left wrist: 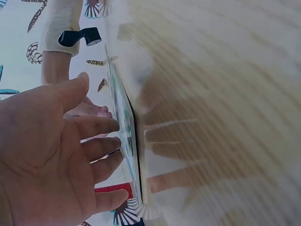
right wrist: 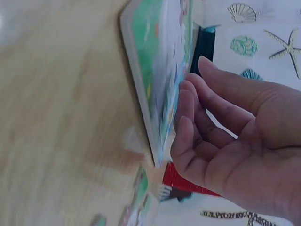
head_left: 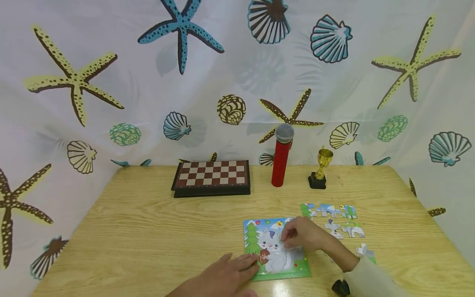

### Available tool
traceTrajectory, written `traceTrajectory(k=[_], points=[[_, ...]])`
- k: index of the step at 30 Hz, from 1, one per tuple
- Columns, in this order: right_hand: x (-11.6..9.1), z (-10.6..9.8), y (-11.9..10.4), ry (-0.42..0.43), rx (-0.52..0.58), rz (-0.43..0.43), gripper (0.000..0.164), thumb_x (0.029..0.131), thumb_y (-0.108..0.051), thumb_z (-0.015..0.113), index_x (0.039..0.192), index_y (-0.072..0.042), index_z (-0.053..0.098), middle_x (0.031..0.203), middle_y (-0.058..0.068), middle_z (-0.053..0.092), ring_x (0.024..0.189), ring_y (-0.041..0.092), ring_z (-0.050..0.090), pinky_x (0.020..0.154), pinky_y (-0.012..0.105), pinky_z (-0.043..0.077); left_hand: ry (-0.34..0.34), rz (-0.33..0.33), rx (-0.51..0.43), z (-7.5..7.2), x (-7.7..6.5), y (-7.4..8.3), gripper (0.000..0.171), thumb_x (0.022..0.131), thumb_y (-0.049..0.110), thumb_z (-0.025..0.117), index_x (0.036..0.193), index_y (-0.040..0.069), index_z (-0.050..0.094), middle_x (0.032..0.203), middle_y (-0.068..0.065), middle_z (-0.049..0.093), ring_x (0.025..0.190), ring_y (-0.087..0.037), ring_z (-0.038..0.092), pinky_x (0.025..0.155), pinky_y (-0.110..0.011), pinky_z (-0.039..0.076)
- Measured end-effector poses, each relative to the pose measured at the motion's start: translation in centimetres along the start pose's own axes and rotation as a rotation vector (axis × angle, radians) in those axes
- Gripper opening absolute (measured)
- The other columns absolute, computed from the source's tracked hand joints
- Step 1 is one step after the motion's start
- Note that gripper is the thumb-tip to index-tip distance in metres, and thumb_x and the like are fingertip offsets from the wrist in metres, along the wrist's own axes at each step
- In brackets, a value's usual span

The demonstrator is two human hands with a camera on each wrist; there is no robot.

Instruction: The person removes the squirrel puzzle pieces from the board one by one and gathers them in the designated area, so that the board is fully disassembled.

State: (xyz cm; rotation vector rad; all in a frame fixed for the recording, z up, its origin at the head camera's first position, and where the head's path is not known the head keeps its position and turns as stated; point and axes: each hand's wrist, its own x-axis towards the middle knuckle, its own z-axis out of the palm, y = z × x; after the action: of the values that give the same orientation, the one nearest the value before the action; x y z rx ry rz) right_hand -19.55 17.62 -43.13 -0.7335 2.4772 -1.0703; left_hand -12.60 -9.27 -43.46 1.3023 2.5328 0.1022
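Note:
A jigsaw puzzle board (head_left: 276, 268) with a picture of a white squirrel holding a nut lies flat on the table. My left hand (head_left: 228, 274) is at the board's left lower side, fingers outstretched; in the left wrist view its fingertips (left wrist: 112, 125) meet the board's edge. Over the board's upper right part is my right hand (head_left: 306, 234), its fingers loosely bent. The right wrist view shows thumb and fingers apart with nothing visible between them. Loose puzzle pieces (head_left: 354, 230) lie in rows right of the board, partly hidden by the right forearm.
Toward the back of the table stand a folded checkered game board (head_left: 211, 177), a red microphone (head_left: 281, 163) and a small gold trophy cup (head_left: 320, 167) on a black base. A patterned curtain (head_left: 208, 82) hangs behind. On the right wrist sits a black strap-on device (head_left: 340, 288).

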Motion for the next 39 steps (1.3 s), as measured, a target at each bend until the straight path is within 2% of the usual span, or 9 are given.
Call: traceTrajectory(k=[4,10,16,21,39], points=[[0.8,1.2,-0.5,-0.008,0.016,-0.005,0.008,0.079,-0.004,0.074,0.084,0.0,0.07,0.077,0.003,0.067,0.067,0.002,0.055,0.062,0.017,0.048,0.006,-0.031,-0.023,-0.3,-0.3,-0.3,0.064,0.097,0.057,0.032,0.144,0.014,0.042,0.152,-0.003,0.038,0.138,-0.02,0.039,0.1,-0.054,0.041],[1.4,2.5,-1.3,-0.038,0.071,-0.007,0.013,0.079,-0.004,0.075,0.089,0.001,0.069,0.081,0.005,0.067,0.071,0.004,0.058,0.064,0.017,0.048,0.04,-0.019,-0.059,-0.3,-0.7,-0.5,0.063,0.098,0.054,0.036,0.144,0.012,0.042,0.151,-0.008,0.038,0.137,-0.026,0.041,0.1,-0.057,0.04],[1.6,3.3,-1.9,-0.065,0.12,-0.014,0.011,0.08,-0.002,0.072,0.09,0.002,0.069,0.081,0.007,0.067,0.072,0.005,0.06,0.065,0.017,0.049,0.018,-0.02,-0.083,-0.1,-0.9,-0.5,0.063,0.098,0.053,0.036,0.144,0.011,0.04,0.152,-0.008,0.035,0.138,-0.026,0.039,0.099,-0.06,0.039],[1.8,3.7,-2.4,-0.092,0.15,0.004,0.009,0.081,0.001,0.07,0.09,0.003,0.069,0.081,0.01,0.069,0.072,0.008,0.062,0.064,0.017,0.049,0.004,-0.016,-0.065,0.0,-0.9,-0.5,0.063,0.098,0.053,0.036,0.146,0.012,0.039,0.153,-0.007,0.034,0.138,-0.025,0.039,0.099,-0.059,0.04],[2.4,4.7,-3.6,-0.096,0.066,0.063,0.012,0.078,0.005,0.07,0.089,0.002,0.065,0.075,0.005,0.064,0.069,0.012,0.058,0.06,0.022,0.047,-0.028,-0.023,-0.012,0.5,-0.8,-0.8,0.065,0.096,0.057,0.036,0.147,0.016,0.036,0.154,-0.003,0.033,0.138,-0.024,0.039,0.097,-0.055,0.043]])
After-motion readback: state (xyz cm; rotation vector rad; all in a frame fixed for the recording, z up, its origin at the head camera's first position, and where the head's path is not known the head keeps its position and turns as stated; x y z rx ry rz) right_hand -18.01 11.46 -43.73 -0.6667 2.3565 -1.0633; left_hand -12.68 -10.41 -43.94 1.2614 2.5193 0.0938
